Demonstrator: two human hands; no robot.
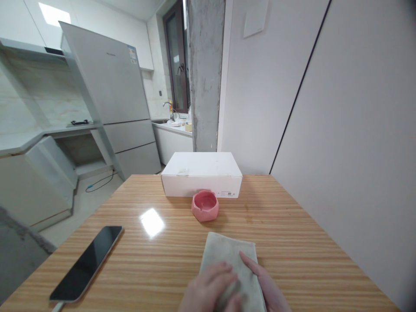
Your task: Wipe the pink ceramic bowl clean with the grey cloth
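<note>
Though blurred, left hand (211, 286) on cloth (229, 247), grip unclear; right hand (268, 281) pinching edge, gap before ashtray (205, 209).

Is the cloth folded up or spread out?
Folded: the cloth makes a compact rectangle, and its edge beside the right hand looks layered.

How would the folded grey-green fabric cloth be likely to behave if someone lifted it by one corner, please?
The folded grey-green fabric cloth would probably droop, as its surface looks soft. It may open out, since it appears folded in layers. Its flat shape makes rolling unlikely.
</note>
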